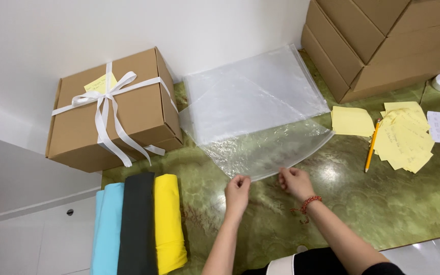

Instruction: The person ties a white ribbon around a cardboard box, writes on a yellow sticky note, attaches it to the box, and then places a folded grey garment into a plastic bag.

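Both forearms reach forward, side by side. The left hand (237,187) and the right hand (295,182) are near each other, fingers pinched closed, palms down. A red bracelet (309,202) circles the right wrist.

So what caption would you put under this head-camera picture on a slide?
Both hands, left hand and right hand, pinch the near edge of a clear plastic bag on a green table.

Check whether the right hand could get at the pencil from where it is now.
Probably yes: the right hand pinches the clear plastic bag's edge, and only bare green tabletop lies between it and the pencil to its right.
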